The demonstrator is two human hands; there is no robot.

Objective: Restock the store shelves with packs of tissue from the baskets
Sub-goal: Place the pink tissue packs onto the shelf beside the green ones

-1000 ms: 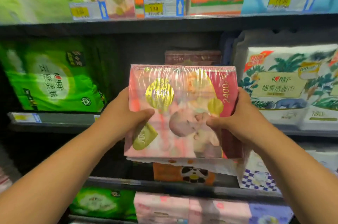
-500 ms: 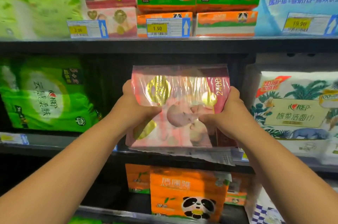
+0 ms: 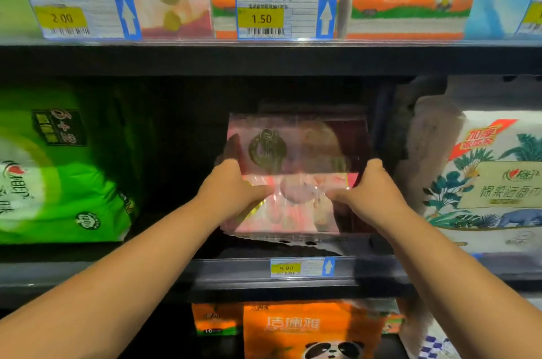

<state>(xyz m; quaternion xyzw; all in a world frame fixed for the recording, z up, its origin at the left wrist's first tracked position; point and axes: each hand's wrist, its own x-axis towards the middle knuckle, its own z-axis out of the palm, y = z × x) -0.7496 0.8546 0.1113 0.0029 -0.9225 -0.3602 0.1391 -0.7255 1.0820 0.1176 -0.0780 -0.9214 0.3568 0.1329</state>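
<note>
Deeper on shelf point(image 3: 234, 272) now, tissue pack point(image 3: 296, 170) between left hand point(image 3: 231, 191), right hand point(image 3: 374, 195).

- Two arms show: the left arm point(image 3: 117, 285) and the right arm point(image 3: 469, 285).
- Both arms are bare all the way from the wrist to the edge of the picture.
- The left hand point(image 3: 231, 191) and the right hand point(image 3: 372, 191) are bare too.
- Of each hand, the back and the thumb show; the other fingers are hidden.
</note>
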